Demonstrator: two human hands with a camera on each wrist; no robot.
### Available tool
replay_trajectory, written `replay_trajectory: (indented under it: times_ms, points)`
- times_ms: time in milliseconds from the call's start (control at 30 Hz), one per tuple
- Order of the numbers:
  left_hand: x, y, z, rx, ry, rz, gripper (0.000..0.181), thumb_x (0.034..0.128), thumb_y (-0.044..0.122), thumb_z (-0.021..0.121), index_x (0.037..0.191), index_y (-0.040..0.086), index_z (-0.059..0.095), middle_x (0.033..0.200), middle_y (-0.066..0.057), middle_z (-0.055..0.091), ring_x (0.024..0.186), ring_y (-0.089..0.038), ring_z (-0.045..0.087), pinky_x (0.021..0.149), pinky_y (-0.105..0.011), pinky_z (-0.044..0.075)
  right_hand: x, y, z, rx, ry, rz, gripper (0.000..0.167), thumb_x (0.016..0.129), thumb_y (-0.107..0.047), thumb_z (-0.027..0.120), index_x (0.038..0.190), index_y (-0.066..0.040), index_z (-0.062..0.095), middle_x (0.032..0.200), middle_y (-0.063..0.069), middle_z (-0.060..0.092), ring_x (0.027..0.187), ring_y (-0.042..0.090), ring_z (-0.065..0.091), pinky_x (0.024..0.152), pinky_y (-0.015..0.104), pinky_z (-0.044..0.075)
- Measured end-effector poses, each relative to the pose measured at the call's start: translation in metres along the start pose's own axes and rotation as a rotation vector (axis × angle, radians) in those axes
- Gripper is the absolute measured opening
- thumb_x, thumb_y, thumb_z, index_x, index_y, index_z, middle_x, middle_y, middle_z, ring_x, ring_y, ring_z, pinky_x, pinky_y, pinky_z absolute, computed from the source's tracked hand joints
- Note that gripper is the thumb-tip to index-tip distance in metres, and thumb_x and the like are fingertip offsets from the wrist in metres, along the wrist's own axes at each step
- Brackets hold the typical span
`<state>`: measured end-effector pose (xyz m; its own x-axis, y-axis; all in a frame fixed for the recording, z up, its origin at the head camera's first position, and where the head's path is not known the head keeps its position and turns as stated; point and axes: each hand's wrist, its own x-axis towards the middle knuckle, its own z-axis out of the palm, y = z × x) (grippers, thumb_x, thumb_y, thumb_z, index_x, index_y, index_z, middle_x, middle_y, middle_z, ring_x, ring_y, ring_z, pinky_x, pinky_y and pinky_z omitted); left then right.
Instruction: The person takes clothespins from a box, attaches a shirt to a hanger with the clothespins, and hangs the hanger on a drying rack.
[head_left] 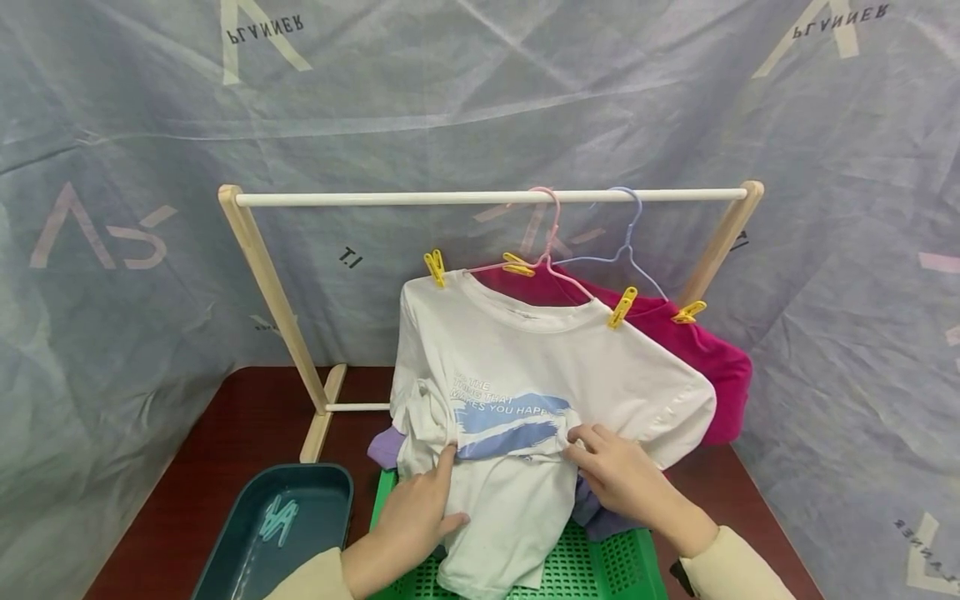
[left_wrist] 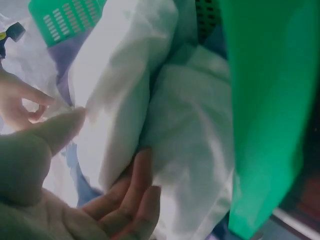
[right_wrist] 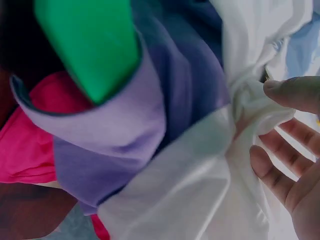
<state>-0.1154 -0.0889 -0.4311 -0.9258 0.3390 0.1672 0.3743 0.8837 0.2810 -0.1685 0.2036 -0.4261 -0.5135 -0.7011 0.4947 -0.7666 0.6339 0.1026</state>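
A white T-shirt [head_left: 525, 354] with a blue print and lettering hangs on a pink hanger [head_left: 553, 237]. Yellow clothespins [head_left: 622, 307] sit at both its shoulders. My left hand [head_left: 411, 515] touches the shirt's lower left part, index finger extended and thumb apart; the left wrist view shows its other fingers [left_wrist: 142, 175] loosely bent against the white cloth. On the other side, my right hand [head_left: 626, 475] pinches a bunched bit of the shirt between thumb [right_wrist: 295, 92] and fingers. The lower shirt drapes over a green basket [head_left: 637, 562].
Behind the shirt, a magenta garment [head_left: 731, 392] hangs on a blue hanger [head_left: 628, 225]. A wooden rack with a white rod [head_left: 360, 199] stands at the back. Purple cloth [right_wrist: 115, 130] lies over the basket's edge. At left, a dark tray [head_left: 307, 500] holds teal pieces [head_left: 279, 520].
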Motion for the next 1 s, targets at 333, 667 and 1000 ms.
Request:
replay_trajectory:
  times_ms: [333,667,1000]
  points:
    - [0.004,0.004,-0.003,-0.028,0.109,-0.032,0.050,0.0722,0.017,0.075,0.110,0.005,0.045,0.054,-0.003,0.053,0.042,-0.016,0.047,0.039,-0.026,0.029,-0.010,-0.006,0.016,-0.142,-0.069,-0.069,0.054,0.053,-0.015,0.082,0.102,-0.019,0.060,0.117,0.009,0.053,0.089,0.023,0.051,0.062,0.035,0.045]
    - [0.007,-0.001,-0.015,-0.158,0.067,-0.042,0.028,0.0791,0.018,0.069,0.102,0.012,0.054,0.062,0.005,0.052,0.051,-0.008,0.049,0.043,-0.021,0.031,-0.014,-0.007,0.034,-0.199,-0.023,-0.069,0.031,0.059,-0.014,0.073,0.083,-0.019,0.054,0.114,0.009,0.054,0.088,0.026,0.049,0.066,0.039,0.040]
    - [0.015,-0.005,-0.041,-0.320,0.036,-0.020,0.014,0.0805,0.008,0.066,0.094,0.007,0.065,0.064,0.007,0.055,0.051,0.000,0.042,0.048,-0.018,0.036,-0.006,-0.003,0.019,0.033,0.046,0.009,0.013,0.077,-0.012,0.053,0.089,-0.017,0.058,0.101,0.007,0.057,0.084,0.021,0.050,0.065,0.035,0.045]
